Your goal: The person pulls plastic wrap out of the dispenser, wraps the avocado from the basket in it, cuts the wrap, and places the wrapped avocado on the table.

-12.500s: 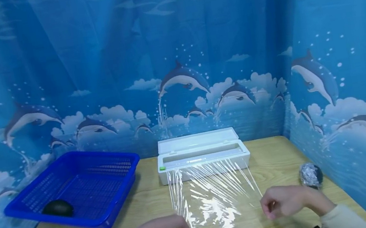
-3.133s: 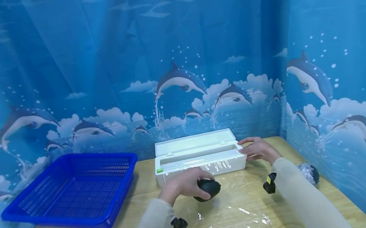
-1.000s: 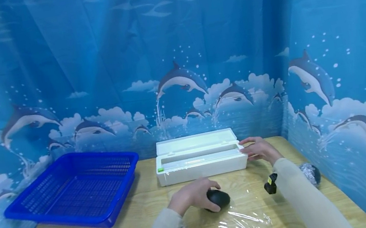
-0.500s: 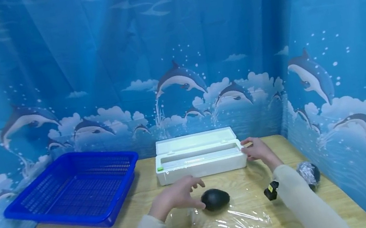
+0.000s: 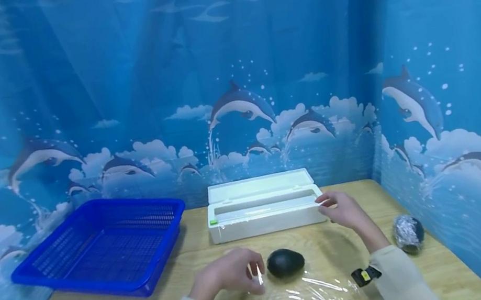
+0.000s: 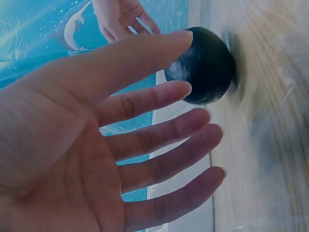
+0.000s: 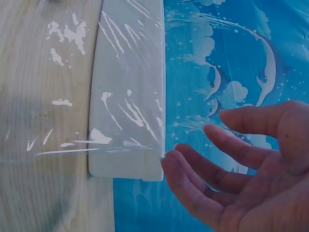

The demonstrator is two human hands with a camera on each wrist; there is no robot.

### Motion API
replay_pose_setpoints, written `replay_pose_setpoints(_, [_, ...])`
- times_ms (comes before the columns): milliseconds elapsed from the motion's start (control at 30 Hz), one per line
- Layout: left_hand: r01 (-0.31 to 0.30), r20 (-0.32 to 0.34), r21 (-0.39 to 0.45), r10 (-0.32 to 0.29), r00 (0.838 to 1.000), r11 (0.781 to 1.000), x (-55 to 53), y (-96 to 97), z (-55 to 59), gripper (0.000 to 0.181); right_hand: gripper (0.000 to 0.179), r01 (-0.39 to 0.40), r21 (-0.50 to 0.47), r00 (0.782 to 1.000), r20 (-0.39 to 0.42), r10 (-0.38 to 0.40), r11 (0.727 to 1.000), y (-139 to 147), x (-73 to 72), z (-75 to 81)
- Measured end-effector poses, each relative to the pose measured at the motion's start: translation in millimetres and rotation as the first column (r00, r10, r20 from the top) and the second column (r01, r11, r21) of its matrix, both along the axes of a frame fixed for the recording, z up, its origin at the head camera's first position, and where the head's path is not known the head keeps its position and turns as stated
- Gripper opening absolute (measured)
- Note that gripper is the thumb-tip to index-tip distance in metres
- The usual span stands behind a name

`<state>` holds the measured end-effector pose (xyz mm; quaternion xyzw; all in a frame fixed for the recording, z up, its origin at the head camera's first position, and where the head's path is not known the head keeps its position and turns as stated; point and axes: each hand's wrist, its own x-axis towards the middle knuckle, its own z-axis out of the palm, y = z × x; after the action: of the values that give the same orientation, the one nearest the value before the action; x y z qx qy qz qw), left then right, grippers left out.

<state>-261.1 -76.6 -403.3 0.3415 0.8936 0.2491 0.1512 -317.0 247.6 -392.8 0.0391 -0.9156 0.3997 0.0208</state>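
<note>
A smooth dark avocado (image 5: 285, 263) lies on a sheet of clear cling film (image 5: 316, 291) spread on the table. The film runs out from a white dispenser box (image 5: 272, 223), whose lid stands up. Just left of the avocado, my left hand (image 5: 234, 273) hovers with spread, loosely bent fingers and holds nothing. In the left wrist view its thumb overlaps the avocado (image 6: 207, 67). My right hand (image 5: 344, 212) is at the box's right end, fingers relaxed. The right wrist view shows those fingertips beside the box end (image 7: 128, 162), with nothing held.
At the left stands a blue perforated basket (image 5: 108, 246) with nothing in it. A dark round object partly wrapped in foil (image 5: 408, 232) sits near the table's right edge. A dolphin-print curtain (image 5: 226, 67) hangs behind and beside the table.
The avocado was in the basket, then carried by my left hand onto the film and released. The left hand has drawn back leftward. My right hand has come toward me, off the box end.
</note>
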Motion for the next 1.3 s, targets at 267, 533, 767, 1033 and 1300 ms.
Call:
replay_pose_setpoints(267, [0.036, 0.020, -0.059, -0.035, 0.999, 0.998, 6.0, 10.3, -8.3, 0.030, 0.030, -0.037, 0.014, 0.999, 0.027, 0.037, 0.999, -2, 12.2, 6.0])
replay_pose_setpoints(533, [0.052, 0.040, -0.131, -0.047, 0.998, 0.990, 15.7, 15.1, -11.1, 0.028, 0.030, -0.117, 0.022, 0.993, 0.038, 0.116, 0.993, -9, 17.4, 11.0])
replay_pose_setpoints(767, [0.052, 0.079, -0.181, -0.038, 0.996, 0.982, 23.5, 19.7, -18.2, 0.025, 0.029, -0.152, 0.024, 0.988, 0.025, 0.151, 0.988, -13, 19.1, 13.3])
replay_pose_setpoints(1033, [0.007, 0.045, -0.249, 0.004, 0.999, 0.968, 30.4, 25.6, -24.4, 0.026, 0.029, -0.162, 0.035, 0.986, 0.032, 0.161, 0.986, -15, 20.2, 18.0])
replay_pose_setpoints(1300, [0.069, 0.029, -0.278, -0.063, 0.998, 0.958, 24.8, 24.2, -27.1, 0.024, 0.030, -0.170, 0.036, 0.985, 0.035, 0.169, 0.985, -13, 21.4, 17.3])
